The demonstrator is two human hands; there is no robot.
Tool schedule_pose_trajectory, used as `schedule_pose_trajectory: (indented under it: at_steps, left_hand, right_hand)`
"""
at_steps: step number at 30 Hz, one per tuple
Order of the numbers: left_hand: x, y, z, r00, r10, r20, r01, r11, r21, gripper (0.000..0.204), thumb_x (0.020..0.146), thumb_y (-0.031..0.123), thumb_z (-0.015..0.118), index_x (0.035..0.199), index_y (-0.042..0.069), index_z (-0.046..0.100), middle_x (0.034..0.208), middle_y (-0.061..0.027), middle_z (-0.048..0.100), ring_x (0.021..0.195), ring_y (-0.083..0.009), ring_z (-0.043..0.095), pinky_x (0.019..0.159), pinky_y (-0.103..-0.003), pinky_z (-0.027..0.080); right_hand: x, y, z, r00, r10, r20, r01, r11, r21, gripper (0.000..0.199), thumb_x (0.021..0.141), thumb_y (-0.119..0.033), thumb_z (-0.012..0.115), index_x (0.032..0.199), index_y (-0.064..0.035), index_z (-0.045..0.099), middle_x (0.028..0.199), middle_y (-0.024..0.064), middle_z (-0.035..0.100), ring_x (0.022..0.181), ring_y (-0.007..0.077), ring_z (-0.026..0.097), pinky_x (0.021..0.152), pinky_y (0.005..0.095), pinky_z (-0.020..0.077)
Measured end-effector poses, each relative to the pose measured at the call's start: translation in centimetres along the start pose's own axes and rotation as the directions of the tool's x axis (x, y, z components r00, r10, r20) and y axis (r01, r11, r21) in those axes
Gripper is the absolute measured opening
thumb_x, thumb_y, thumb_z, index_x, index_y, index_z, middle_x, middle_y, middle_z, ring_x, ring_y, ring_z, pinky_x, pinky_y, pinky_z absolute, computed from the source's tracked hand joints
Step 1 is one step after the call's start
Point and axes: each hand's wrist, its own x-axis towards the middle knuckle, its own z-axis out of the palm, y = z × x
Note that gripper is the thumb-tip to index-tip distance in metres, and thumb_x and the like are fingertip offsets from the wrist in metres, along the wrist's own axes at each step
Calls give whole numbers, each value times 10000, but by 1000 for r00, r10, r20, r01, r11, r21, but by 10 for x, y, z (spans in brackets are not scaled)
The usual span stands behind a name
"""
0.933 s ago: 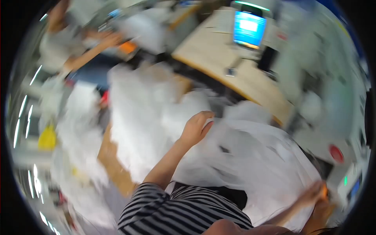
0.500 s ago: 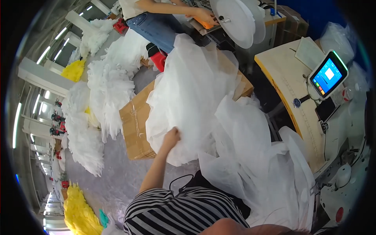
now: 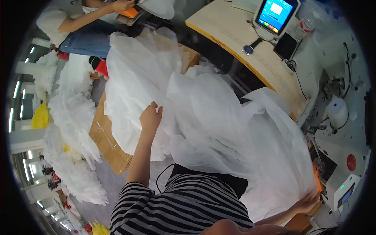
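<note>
White sheer fabric point(image 3: 209, 111) runs in loose layers from the heap over the cardboard box point(image 3: 109, 143) at the left, across the front of the person's body, to the machine point(image 3: 329, 149) at the right. It looks very light for its bulk, soft overall but with enough crispness to stand up in puffs and sharp folds. I would expect the layers to slide over each other easily, and the thin mesh to snag or tear if dragged against a hard corner. A free edge, with 2 or more layers gathered together, seems the best place to take hold; a pinch in the middle of a puff would likely catch only the top layer.

The fabric lies on the far side and to the right of the left hand point(image 3: 150, 119), which is set against the heap just right of the box. Its grip is loosely curled, the thumb a little apart from the fingers; I cannot tell whether any mesh is pinched there. At the near right, the right hand point(image 3: 307, 204) is at the fabric's right border, just beside the orange part point(image 3: 316, 176) on the machine. Its fingers reach toward the machine, but I cannot tell whether that grip is closed on cloth. Far right of the heap, the surface point(image 3: 225, 33) carries a watch point(image 3: 248, 49).
</note>
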Motion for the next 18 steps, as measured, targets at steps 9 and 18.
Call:
schedule_pose_trajectory:
  at_steps: [9, 18]
  left_hand:
    - [-23, 69, 16, 843, 521, -134, -538, 816, -212, 86, 810, 118, 598, 875, 67, 573, 811, -91, 570, 740, -285, 597, 617, -403, 478]
    - [-17, 88, 41, 853, 521, 13, -489, 809, -327, 82, 813, 97, 592, 878, 48, 583, 859, -95, 588, 787, -284, 609, 650, -394, 490]
  right_hand:
    - [-92, 8, -129, 908, -31, 418, 75, 993, -88, 458, 891, -319, 557, 1245, -33, 498, 1226, 166, 513, 1057, 298, 543, 851, 408, 455]
    - [-122, -85, -91, 837, 318, 446, -407, 906, 117, 493, 897, -232, 533, 1342, -62, 406, 1339, 228, 392, 1192, 334, 454, 997, 444, 365]
